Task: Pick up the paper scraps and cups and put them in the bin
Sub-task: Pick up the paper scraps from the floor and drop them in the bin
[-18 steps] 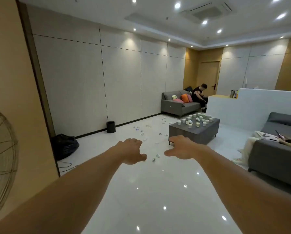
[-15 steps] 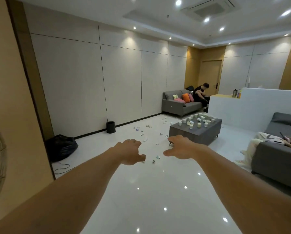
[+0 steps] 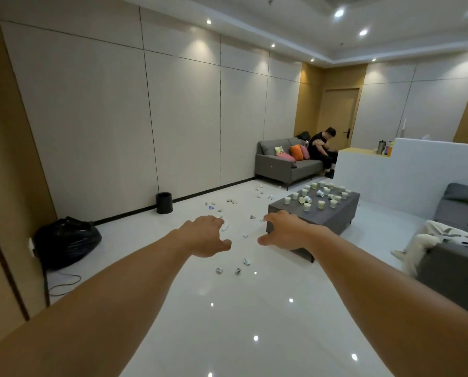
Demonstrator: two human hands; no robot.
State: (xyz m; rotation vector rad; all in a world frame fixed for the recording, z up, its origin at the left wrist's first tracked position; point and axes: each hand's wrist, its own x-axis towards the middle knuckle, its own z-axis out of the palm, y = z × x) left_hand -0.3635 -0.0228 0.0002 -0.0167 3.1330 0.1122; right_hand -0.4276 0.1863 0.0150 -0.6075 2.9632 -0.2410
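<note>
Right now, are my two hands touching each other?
Apart. The head view shows white floor between the thumbs of the left hand and the right hand.

This looks like an office lounge or waiting room. Pale panelled walls [image 3: 105, 118] and a glossy white floor [image 3: 227, 322] lie under recessed ceiling spotlights [image 3: 339, 13]. A grey sofa [image 3: 281, 165] with bright cushions [image 3: 296, 152] stands against the wall at 1 o'clock. A second grey sofa [image 3: 450, 273] stands at 3 o'clock. Between them is a low grey surface [image 3: 314, 216] set with paper cups [image 3: 321, 204]. A white partition counter [image 3: 407, 172] stands at 2 o'clock, with a wooden door [image 3: 341, 112] beyond it.
</note>
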